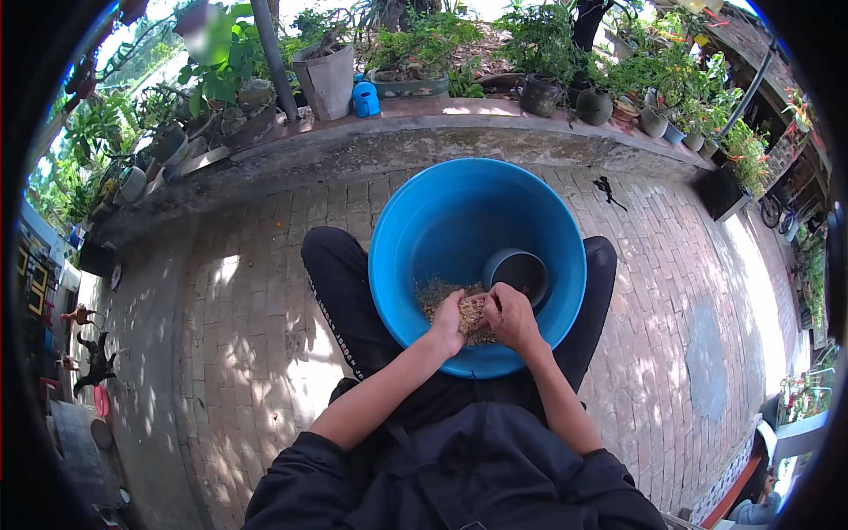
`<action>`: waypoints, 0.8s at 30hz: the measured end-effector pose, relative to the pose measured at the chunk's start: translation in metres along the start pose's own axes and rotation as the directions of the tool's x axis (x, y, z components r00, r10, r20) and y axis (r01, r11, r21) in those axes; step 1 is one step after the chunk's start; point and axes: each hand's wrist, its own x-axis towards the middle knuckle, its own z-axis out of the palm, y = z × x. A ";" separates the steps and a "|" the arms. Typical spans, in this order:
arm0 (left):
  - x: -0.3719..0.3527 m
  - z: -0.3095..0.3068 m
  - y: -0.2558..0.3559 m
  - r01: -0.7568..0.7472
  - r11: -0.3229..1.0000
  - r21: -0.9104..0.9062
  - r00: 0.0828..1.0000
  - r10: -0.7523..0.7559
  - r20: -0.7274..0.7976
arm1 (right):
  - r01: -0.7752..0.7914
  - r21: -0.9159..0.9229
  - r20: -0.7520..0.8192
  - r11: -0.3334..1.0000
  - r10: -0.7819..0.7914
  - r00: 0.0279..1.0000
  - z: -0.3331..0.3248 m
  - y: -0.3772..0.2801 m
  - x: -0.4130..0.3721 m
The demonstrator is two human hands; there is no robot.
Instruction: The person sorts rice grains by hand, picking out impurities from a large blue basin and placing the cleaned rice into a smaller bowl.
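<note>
A large blue tub [424, 203] stands between my knees. Near its front wall lies a heap of small yellowish-brown grains or kernels [435, 291], mixed with finer bits. My left hand [449, 323] is cupped over the heap with some of the kernels in its palm. Close beside it, my right hand [512, 318] has its fingers bent together at the edge of the kernels; what they hold, if anything, is too small to name. A round bowl [541, 274] with a dark inside rests in the tub, just beyond my right hand.
Brick paving [238, 353] surrounds the tub. Behind it runs a low ledge [397, 146] with potted plants and a small blue watering can [365, 99]. Chickens [94, 360] are at the far left. Part of a person [758, 511] shows at the lower right.
</note>
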 end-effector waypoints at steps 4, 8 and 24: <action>0.000 -0.001 0.002 -0.014 1.000 0.007 0.999 0.014 -0.036 | 0.066 -0.083 0.037 0.994 -0.063 0.997 -0.003 -0.008 0.004; 0.001 0.000 0.001 -0.019 1.000 0.007 0.994 0.020 -0.110 | 0.182 -0.130 0.007 0.975 -0.183 0.983 -0.001 -0.013 0.005; 0.007 -0.003 -0.001 -0.036 0.999 -0.017 0.996 0.035 -0.078 | 0.167 -0.125 -0.050 0.978 -0.174 0.983 -0.002 -0.012 0.005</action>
